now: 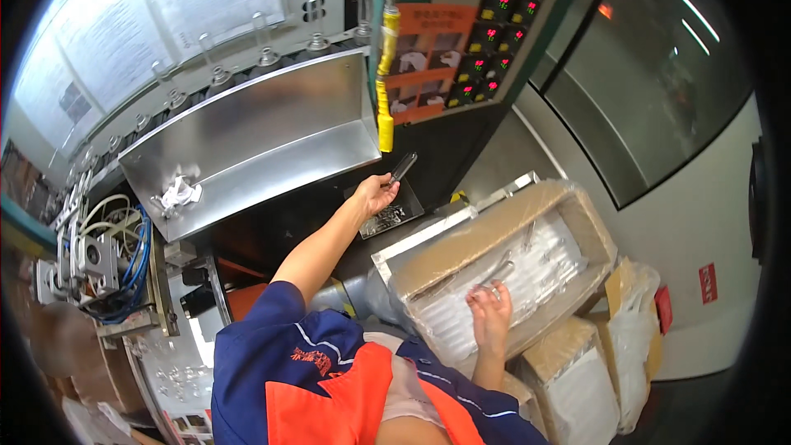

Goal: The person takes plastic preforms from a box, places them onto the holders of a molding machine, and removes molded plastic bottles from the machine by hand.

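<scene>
My left hand (pixel 377 195) is stretched out in front of me, its fingers closed round one end of a clear glass tube (pixel 404 166) that looks dark against the machine. The tube points up and away, over a small dark tray (pixel 394 216). My right hand (pixel 491 313) is over the near side of a plastic-lined cardboard box (pixel 593 222). Its fingers are curled together, with a clear glint at the tips; what they hold is too small to name. White and clear tube-shaped pieces (pixel 535 259) lie in rows inside the box.
A long metal trough (pixel 288 152) with crumpled white material (pixel 178 194) stands ahead. Behind it, glass pieces (pixel 265 53) sit upright in holders. A yellow-wrapped cable (pixel 385 107) hangs near my left hand. Hoses and machinery (pixel 107 255) are at left; another box (pixel 568 379) sits right.
</scene>
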Action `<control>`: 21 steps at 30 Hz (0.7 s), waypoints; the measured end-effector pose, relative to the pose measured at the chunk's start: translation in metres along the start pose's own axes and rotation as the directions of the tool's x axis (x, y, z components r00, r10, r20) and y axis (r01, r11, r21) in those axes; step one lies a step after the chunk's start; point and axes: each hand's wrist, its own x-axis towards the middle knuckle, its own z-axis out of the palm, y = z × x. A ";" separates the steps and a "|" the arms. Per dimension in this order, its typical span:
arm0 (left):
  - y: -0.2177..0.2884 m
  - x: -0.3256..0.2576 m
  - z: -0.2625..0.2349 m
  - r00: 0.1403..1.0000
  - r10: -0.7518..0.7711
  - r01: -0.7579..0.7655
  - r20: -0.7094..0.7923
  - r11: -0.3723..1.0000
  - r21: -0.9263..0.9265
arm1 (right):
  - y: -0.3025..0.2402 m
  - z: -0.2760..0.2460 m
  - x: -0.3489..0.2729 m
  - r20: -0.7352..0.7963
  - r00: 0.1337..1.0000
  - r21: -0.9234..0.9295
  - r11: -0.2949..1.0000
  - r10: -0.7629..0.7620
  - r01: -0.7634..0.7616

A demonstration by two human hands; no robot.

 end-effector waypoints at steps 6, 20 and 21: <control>-0.002 -0.007 -0.050 0.991 -0.099 0.125 0.094 0.936 -0.330 | 0.055 0.101 0.113 0.279 0.941 -0.021 0.981 0.191 -0.193; 0.094 -0.306 -0.134 0.681 0.720 -0.729 0.133 0.684 0.032 | 0.176 0.156 0.182 0.478 0.765 0.159 0.814 0.432 -0.559; 0.113 -0.320 -0.135 0.584 0.801 -0.812 0.132 0.579 0.073 | 0.181 0.160 0.161 0.430 0.786 0.186 0.808 0.445 -0.559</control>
